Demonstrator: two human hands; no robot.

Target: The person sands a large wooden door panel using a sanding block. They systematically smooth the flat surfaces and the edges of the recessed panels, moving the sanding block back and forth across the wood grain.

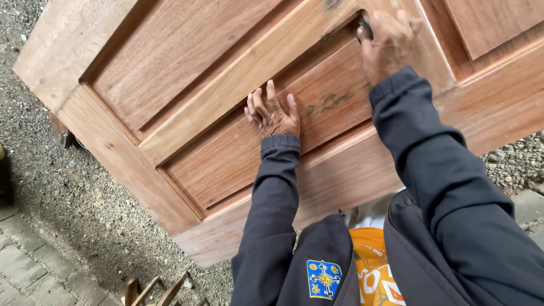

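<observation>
Reddish-brown panelled wooden door (pixel 238 85), lying flat and raised above the gravel ground (pixel 68 192), filling most of the view. Left hand (pixel 272 113): open, fingers spread, palm pressed flat on a recessed panel, holding nothing. Right hand (pixel 388 42): curled closed on a small dark tool (pixel 364 27), set against the panel's moulded edge; the tool's kind cannot be told. Dark long sleeves; open dark jacket with a blue-and-yellow badge (pixel 324 279). Grey paving bricks (pixel 22 260) at lower left.

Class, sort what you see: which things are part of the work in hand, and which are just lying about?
In use:
wooden door
left hand, flat on a panel
right hand, gripping a small dark tool

Lying about:
gravel
paving bricks
wooden sticks
</observation>
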